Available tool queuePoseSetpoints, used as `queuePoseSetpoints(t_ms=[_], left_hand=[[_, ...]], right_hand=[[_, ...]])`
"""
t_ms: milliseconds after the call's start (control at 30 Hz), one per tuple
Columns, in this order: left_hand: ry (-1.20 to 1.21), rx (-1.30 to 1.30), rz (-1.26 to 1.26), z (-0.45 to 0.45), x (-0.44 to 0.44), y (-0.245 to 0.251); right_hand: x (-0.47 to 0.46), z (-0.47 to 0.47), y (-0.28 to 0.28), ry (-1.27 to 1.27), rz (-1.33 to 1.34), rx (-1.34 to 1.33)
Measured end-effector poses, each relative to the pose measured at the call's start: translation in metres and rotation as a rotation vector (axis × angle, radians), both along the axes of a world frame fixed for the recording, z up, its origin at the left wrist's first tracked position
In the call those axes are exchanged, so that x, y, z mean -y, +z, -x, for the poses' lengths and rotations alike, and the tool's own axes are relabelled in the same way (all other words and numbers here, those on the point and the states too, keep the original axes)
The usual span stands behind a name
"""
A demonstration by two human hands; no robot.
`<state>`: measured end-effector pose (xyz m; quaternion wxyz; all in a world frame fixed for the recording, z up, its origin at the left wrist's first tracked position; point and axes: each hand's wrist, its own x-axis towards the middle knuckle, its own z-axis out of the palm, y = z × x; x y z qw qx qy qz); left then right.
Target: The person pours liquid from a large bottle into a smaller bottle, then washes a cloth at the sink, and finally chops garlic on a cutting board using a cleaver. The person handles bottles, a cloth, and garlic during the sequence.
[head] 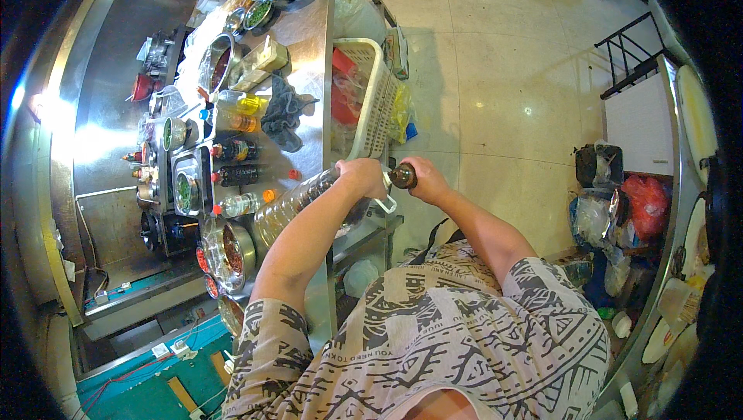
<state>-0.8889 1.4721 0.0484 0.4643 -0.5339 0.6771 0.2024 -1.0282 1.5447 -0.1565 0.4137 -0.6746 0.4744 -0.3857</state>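
My left hand [363, 177] grips a large clear plastic jug [278, 217] near its mouth end. The jug leans across the edge of the steel counter [310, 31], and dark liquid shows inside. Its white handle [388, 205] sticks out below my fingers. In my right hand [428, 181] is a small dark brown bottle [403, 176], held close to the jug's mouth. Whether the two mouths touch, I cannot tell. An orange cap [269, 195] and a red cap [295, 175] lie on the counter beside the jug.
Several sauce and oil bottles [235, 150] line the counter, near a dark cloth [284, 115]. A steel bowl [239, 254] of chopped food stands left of my forearm. Beyond my hands, a white plastic basket [374, 95] sits beside the counter. Tiled floor [505, 71] extends right.
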Motion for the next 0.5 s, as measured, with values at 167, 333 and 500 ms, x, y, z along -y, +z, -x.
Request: queuePoseSetpoints(t_ms=[167,333,500], left_hand=[[0.004,0.013,-0.003,0.000,0.001,-0.001],[0.006,0.008,-0.005,-0.001,0.002,-0.002],[0.013,-0.012,0.009,-0.003,0.002,0.002]], right_hand=[[0.000,0.000,0.002,-0.001,-0.024,-0.019],[0.001,0.000,0.005,0.010,-0.015,-0.009],[0.001,-0.003,0.012,0.015,-0.043,-0.011]])
